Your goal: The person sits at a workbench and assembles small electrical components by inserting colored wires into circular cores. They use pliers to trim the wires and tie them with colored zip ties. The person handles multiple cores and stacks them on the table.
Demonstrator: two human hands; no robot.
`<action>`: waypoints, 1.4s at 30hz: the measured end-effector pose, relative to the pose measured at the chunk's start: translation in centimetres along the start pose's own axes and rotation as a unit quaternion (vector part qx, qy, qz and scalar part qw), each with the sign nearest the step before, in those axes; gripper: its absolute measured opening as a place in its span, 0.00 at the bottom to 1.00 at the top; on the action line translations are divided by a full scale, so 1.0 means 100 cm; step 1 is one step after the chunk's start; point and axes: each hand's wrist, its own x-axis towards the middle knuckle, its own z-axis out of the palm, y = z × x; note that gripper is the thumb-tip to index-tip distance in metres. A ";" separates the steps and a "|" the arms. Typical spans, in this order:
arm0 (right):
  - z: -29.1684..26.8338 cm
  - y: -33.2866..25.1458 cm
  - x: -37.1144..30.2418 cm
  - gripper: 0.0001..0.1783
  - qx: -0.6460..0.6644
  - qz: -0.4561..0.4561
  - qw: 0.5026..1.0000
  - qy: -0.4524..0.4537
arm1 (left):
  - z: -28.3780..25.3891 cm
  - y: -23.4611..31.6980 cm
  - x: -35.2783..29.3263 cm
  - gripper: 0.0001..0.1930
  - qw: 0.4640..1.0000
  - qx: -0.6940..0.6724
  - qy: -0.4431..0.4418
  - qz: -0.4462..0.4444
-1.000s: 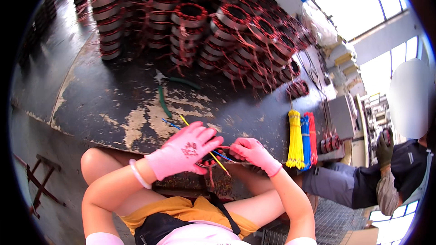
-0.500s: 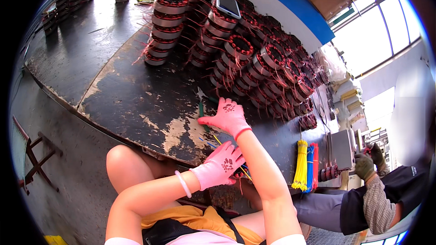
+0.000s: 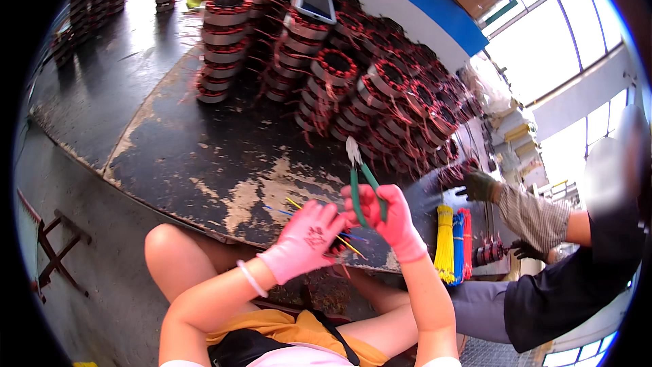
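Right hand (image 3: 387,214) up above the table (image 3: 170,153), and its gloved fingers are wrapped round the pliers (image 3: 354,187) — green handles spread, metal nose pointing away towards the stacked coils (image 3: 333,64). Just beside it, the left hand (image 3: 309,234) has its fingers bent over a coil (image 3: 336,247) near the table's front edge, holding it, the thumb out of sight. A yellow wire (image 3: 352,248) runs out from under that palm, slanting past the coil. Over to the right — yellow, blue and red wire bundles (image 3: 445,245), side by side.
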 end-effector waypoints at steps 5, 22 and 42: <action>-0.047 0.040 -0.085 0.33 0.037 0.067 0.997 0.026 | -0.004 -0.038 0.010 0.53 0.999 0.029 0.042 0.002; -0.057 0.065 -0.087 0.32 -0.035 0.131 0.991 -0.013 | -0.027 -0.038 0.034 0.52 0.999 0.029 -0.018 0.000; -0.066 0.070 -0.086 0.35 0.003 0.145 0.988 0.043 | -0.039 -0.020 0.026 0.53 0.996 0.064 -0.021 -0.054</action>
